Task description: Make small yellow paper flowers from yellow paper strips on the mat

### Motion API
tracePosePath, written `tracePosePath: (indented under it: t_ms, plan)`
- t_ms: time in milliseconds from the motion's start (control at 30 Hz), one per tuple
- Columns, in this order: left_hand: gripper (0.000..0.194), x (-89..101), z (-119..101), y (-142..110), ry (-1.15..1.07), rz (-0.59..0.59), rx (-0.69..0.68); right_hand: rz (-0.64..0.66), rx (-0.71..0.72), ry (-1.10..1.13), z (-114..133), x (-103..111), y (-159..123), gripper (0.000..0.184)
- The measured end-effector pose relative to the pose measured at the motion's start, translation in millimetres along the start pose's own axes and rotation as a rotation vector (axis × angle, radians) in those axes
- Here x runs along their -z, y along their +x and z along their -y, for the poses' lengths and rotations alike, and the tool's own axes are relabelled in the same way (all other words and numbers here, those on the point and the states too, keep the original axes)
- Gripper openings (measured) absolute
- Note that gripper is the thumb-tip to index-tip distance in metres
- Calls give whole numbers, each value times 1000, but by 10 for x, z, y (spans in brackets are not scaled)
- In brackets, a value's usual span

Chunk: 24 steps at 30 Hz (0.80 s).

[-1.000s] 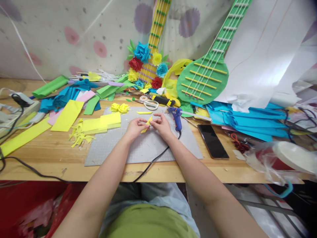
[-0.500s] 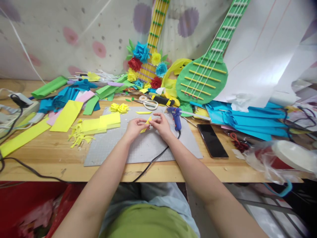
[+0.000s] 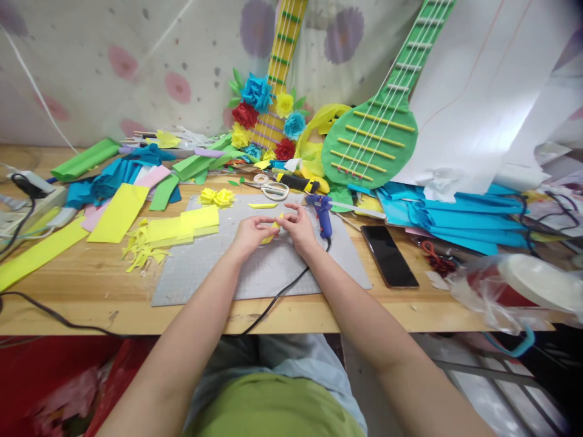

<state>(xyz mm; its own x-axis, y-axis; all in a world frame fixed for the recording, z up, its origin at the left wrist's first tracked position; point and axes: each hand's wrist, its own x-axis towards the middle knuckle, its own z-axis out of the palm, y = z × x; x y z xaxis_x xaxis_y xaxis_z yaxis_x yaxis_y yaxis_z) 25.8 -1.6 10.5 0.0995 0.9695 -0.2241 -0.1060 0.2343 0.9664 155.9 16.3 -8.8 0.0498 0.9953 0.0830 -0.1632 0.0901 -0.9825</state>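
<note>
My left hand (image 3: 249,232) and my right hand (image 3: 297,226) meet over the grey cutting mat (image 3: 214,270). Both pinch one small yellow paper strip (image 3: 272,230) between their fingertips, so most of it is hidden. Another yellow strip (image 3: 263,206) lies on the mat just beyond them. A blue glue gun (image 3: 322,215) lies right of my right hand, its black cord (image 3: 277,295) running off the table's front edge. Two yellow paper roses (image 3: 219,196) sit at the mat's far left corner. A stack of yellow sheets (image 3: 183,225) lies left of my left hand.
A black phone (image 3: 388,255) lies right of the mat. Scissors (image 3: 272,189) lie behind it. Green (image 3: 370,142) and yellow (image 3: 285,48) paper guitars lean on the wall, with paper flowers (image 3: 257,93). Blue paper (image 3: 455,218) is piled right, coloured sheets (image 3: 119,212) left, a power strip (image 3: 31,197) far left.
My fingers have folded the yellow strip tighter, so less of it shows. The view has shifted slightly; the hands stay over the same spot on the mat.
</note>
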Motion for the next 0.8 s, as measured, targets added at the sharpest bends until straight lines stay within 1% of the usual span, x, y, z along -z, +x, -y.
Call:
tracePosePath:
  t_ms: [67, 133, 300, 400, 500, 567, 667, 700, 800]
  plan:
    - [47, -2, 4, 4, 5, -3, 14, -46, 19, 15, -13, 16, 20, 54]
    - [47, -2, 5, 6, 0, -4, 28, -63, 33, 14, -28, 28, 30, 52]
    - [45, -2, 0, 7, 13, 13, 54, -39, 62, 20, -69, 41, 37, 46]
    - [45, 4, 13, 10, 21, 20, 47, -12, 45, 9, -71, 34, 51, 42]
    - [44, 16, 27, 15, 17, -7, 37, -36, 0, -8, -44, 12, 52, 37]
    - [43, 26, 27, 17, 2, -37, 27, -15, -27, -16, -23, -5, 35, 39]
    - [44, 42, 19, 16, -29, -61, 4, 82, -40, -42, -11, -18, -1, 46]
    - [44, 47, 17, 15, -30, -63, 1, 94, -34, -50, -14, -17, -9, 48]
    - [47, 64, 14, 14, 14, -44, 1, 64, -10, -66, -29, -3, -13, 47]
